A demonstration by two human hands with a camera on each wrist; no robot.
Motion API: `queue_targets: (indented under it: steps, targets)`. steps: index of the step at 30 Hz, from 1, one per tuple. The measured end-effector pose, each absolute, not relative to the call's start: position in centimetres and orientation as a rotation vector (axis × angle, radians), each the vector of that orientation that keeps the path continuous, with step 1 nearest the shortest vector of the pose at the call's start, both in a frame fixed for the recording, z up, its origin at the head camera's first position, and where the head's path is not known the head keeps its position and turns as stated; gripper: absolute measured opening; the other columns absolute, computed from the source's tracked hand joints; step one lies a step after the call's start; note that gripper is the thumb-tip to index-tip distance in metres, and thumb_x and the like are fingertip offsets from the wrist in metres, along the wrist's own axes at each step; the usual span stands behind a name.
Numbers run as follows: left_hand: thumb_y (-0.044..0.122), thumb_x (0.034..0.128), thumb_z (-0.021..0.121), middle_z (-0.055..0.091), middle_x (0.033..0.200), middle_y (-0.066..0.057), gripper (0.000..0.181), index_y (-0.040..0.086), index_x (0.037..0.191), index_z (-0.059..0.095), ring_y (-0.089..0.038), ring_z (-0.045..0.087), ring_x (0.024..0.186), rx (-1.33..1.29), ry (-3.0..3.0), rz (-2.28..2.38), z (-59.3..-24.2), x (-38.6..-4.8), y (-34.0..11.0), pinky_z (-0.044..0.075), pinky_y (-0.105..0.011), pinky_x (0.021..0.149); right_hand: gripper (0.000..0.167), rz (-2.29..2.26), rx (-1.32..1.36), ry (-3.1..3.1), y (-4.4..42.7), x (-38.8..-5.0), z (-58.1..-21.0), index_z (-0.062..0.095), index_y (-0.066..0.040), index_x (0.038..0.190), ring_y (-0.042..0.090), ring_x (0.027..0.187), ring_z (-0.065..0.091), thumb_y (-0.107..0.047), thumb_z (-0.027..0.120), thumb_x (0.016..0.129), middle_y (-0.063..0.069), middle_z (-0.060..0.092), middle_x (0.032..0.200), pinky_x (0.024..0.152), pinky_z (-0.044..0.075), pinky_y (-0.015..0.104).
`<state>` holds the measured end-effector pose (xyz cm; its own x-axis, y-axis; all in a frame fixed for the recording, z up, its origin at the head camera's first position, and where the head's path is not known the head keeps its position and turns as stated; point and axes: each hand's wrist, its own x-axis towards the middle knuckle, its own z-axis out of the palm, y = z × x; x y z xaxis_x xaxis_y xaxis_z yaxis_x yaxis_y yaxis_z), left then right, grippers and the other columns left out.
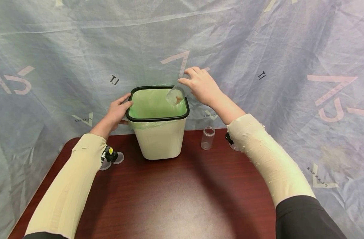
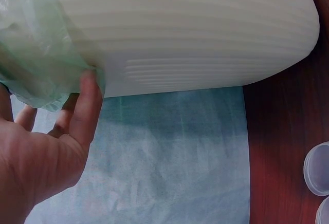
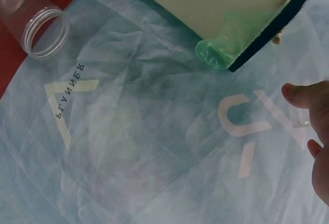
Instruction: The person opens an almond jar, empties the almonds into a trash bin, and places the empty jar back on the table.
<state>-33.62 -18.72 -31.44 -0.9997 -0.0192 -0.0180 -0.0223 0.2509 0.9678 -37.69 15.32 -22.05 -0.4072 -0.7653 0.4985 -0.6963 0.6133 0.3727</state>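
Note:
A cream trash bin (image 1: 159, 139) with a black rim and a green liner (image 1: 149, 103) stands at the back of the table. My left hand (image 1: 116, 111) grips its left rim; in the left wrist view its fingers (image 2: 87, 106) press the liner against the outer wall. Over the bin's right side, my right hand (image 1: 203, 87) holds a clear plastic jar (image 1: 173, 95), tilted with its lower end over the opening. Small brownish bits lie in that end. In the right wrist view the jar is mostly faint beside the thumb (image 3: 298, 94).
Right of the bin stands another clear jar (image 1: 207, 138), open at the top. Clear round lids (image 1: 119, 158) lie by the left wrist, and another clear round piece (image 1: 234, 146) is partly hidden by the right sleeve. A grey-blue printed sheet (image 1: 110, 49) hangs behind the dark red table (image 1: 170, 192).

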Motion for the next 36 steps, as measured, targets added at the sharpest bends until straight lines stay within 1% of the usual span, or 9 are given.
queue_targets:
  steps: [4,8,11,15,20,27,30,36]
  targets:
    - [0.038,0.0995,0.049,0.018,0.159,-0.008,0.059,0.036,0.154,0.027,-0.025,0.049,0.108,-0.037,2.481,1.922,-31.5,-33.7,-18.7,0.056,-0.043,0.066,0.046,-0.15,1.154,-2.21,15.2,-37.7,-22.3,0.066,-0.013,0.127,0.039,0.121,0.045,0.01,0.06,0.088,0.021,0.052,0.129,0.087,0.043,0.051]
    - [0.038,0.0997,0.048,0.017,0.159,-0.008,0.059,0.037,0.154,0.026,-0.026,0.049,0.11,-0.027,2.481,1.918,-31.5,-33.7,-18.6,0.056,-0.044,0.067,0.049,-0.133,1.135,-2.216,15.2,-37.7,-22.3,0.065,-0.013,0.128,0.039,0.121,0.045,0.01,0.061,0.085,0.02,0.051,0.129,0.086,0.043,0.05]
    - [0.039,0.0997,0.048,0.018,0.159,-0.008,0.059,0.037,0.154,0.026,-0.025,0.05,0.107,-0.028,2.487,1.913,-31.6,-33.7,-18.6,0.056,-0.043,0.068,0.05,-0.128,1.141,-2.207,15.1,-37.7,-22.4,0.066,-0.013,0.128,0.039,0.12,0.045,0.01,0.061,0.084,0.02,0.052,0.129,0.084,0.044,0.05]
    - [0.039,0.0992,0.049,0.021,0.158,-0.009,0.059,0.037,0.154,0.028,-0.024,0.051,0.104,-0.039,2.491,1.92,-31.6,-33.7,-18.6,0.056,-0.043,0.068,0.046,-0.141,1.153,-2.199,15.0,-37.6,-22.4,0.067,-0.012,0.126,0.039,0.119,0.046,0.01,0.059,0.087,0.021,0.053,0.128,0.085,0.044,0.051]
    - [0.039,0.0992,0.049,0.019,0.159,-0.009,0.059,0.037,0.154,0.027,-0.026,0.049,0.11,-0.037,2.485,1.92,-31.7,-33.8,-18.6,0.056,-0.045,0.069,0.048,-0.139,1.133,-2.224,15.0,-37.5,-22.4,0.066,-0.012,0.127,0.039,0.12,0.046,0.01,0.06,0.085,0.021,0.052,0.129,0.087,0.043,0.052]
    - [0.03,0.1001,0.048,0.018,0.158,-0.014,0.061,0.028,0.156,0.024,-0.023,0.052,0.101,-0.038,2.443,1.912,-29.3,-31.4,-17.4,0.056,-0.042,0.068,0.05,-0.219,1.152,-2.157,15.2,-37.7,-22.7,0.066,-0.013,0.126,0.037,0.12,0.045,0.011,0.064,0.083,0.019,0.052,0.128,0.089,0.043,0.049]
    - [0.03,0.1002,0.048,0.017,0.159,-0.014,0.061,0.028,0.156,0.024,-0.023,0.052,0.101,-0.04,2.441,1.911,-29.2,-31.3,-17.3,0.056,-0.042,0.068,0.052,-0.209,1.134,-2.167,15.3,-37.7,-22.8,0.066,-0.013,0.127,0.038,0.121,0.045,0.011,0.064,0.081,0.02,0.052,0.129,0.091,0.042,0.05]
    - [0.031,0.1003,0.048,0.023,0.156,-0.014,0.06,0.031,0.155,0.025,-0.019,0.054,0.089,-0.059,2.438,1.925,-30.2,-32.4,-17.9,0.056,-0.042,0.065,0.05,-0.19,1.141,-2.095,15.7,-37.7,-23.3,0.067,-0.014,0.125,0.04,0.12,0.046,0.011,0.062,0.082,0.019,0.055,0.124,0.09,0.042,0.05]
